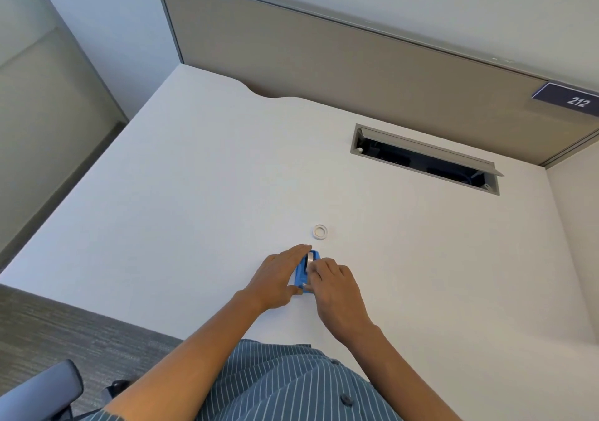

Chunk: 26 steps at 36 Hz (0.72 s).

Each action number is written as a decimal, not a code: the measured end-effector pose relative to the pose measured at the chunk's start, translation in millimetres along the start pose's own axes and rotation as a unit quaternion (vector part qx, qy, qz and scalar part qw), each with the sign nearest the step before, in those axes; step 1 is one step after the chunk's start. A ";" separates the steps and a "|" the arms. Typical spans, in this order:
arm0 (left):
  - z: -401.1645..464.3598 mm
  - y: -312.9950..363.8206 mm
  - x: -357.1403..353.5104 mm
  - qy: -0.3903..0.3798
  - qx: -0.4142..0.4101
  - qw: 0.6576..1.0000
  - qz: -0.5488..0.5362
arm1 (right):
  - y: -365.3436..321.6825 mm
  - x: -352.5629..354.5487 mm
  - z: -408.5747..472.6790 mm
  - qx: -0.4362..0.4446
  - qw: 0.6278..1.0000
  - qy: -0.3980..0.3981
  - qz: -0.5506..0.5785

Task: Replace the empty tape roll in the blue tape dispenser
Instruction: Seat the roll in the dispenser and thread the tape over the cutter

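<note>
White bench [194, 193], both hands at the dispenser [303, 276].
Left hand [278, 278] flat against it; right hand [334, 287] pinches its tape end; spare roll [320, 232] lies near, at 12 o'clock.

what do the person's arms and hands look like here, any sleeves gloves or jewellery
Both forearms are bare right up to the bottom of the picture, with no sleeve showing on either. The left hand and the right hand wear no gloves, and no ring, watch or bracelet is visible on either hand or wrist. The only clothing in sight is a blue-grey shirt with thin white stripes and dark buttons.
</note>
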<state>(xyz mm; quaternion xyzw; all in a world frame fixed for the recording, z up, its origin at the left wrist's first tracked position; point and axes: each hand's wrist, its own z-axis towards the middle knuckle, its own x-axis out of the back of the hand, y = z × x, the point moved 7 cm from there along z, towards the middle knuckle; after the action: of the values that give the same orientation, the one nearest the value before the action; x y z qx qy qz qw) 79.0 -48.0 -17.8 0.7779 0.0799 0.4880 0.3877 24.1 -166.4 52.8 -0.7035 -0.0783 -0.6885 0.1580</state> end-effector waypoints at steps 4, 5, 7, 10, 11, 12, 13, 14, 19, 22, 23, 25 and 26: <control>-0.8 1.2 0.0 0.004 -0.001 1.000 0.002 | -3.5 -4.2 -6.9 -0.004 1.000 -0.004 -0.006; -1.1 1.2 -0.2 0.005 0.001 1.000 0.001 | -4.2 -4.8 -8.7 -0.007 1.000 -0.002 -0.006; -1.6 1.2 -0.5 0.006 0.005 1.000 0.000 | -5.8 -5.6 -11.7 -0.012 1.000 0.001 -0.011; -1.7 1.4 -0.4 0.007 0.007 1.000 0.003 | -7.5 -5.3 -15.4 -0.016 1.000 0.012 -0.013; -1.8 1.4 -0.3 0.007 0.008 1.000 0.003 | -7.3 -4.6 -16.2 -0.019 1.000 0.016 -0.011; -1.7 1.6 -0.2 0.006 0.008 1.000 0.003 | -7.1 -3.8 -16.9 -0.024 0.999 0.021 -0.009; -1.6 1.7 -0.2 0.006 0.008 1.000 0.003 | -6.7 -3.2 -17.2 -0.028 0.999 0.026 -0.006; -1.3 1.7 -0.1 0.006 0.008 1.000 0.003 | -6.3 -2.8 -17.5 -0.032 0.999 0.030 -0.003; -0.6 0.8 -0.3 0.005 0.007 1.000 0.006 | -4.9 -9.6 -19.9 -0.051 0.997 0.045 0.021; -0.2 0.9 0.7 0.001 0.003 1.000 0.006 | -5.9 -17.2 -21.9 -0.055 0.996 0.055 0.034; -0.2 1.1 1.4 0.001 0.001 1.000 0.006 | -6.1 -19.4 -22.9 -0.055 0.996 0.061 0.040; -0.2 2.1 2.4 0.000 -0.001 1.000 0.007 | -5.7 -22.6 -25.4 -0.055 0.994 0.076 0.049; -0.2 2.7 2.6 -0.001 -0.002 1.000 0.008 | -5.3 -23.7 -26.4 -0.056 0.994 0.084 0.051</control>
<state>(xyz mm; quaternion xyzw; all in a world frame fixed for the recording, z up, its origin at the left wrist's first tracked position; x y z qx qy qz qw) 79.6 -48.5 -14.1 0.7781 0.0719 0.4905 0.3857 -3.5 -167.6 30.0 -0.6542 0.0097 -0.7393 0.1596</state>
